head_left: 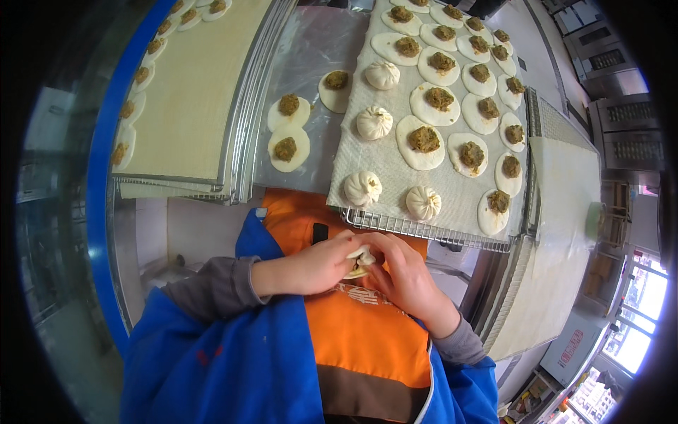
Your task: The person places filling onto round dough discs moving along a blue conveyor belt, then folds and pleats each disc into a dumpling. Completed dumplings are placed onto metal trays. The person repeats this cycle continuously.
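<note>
Beige cloth-lined wire tray (385, 164) of pleated white buns (374, 123) and round filling-topped dough wrappers (422, 141), left hand (304, 268) and right hand (413, 277) before an orange apron (371, 328), fingers (393, 249) narrowed around a partly closed white dough bun (359, 263).

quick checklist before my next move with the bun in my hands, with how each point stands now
1. Both hands on the bun: ok, left hand and right hand hold it.
2. Bun closed: not ok, dark filling seems to show at an opening.
3. Amount of filling inside: cannot tell, fingers and dough hide it.
4. Pleated buns standing apart: ok, four on the cloth, none touching.
5. More topped wrappers within view: ok, many lie flat.
</note>
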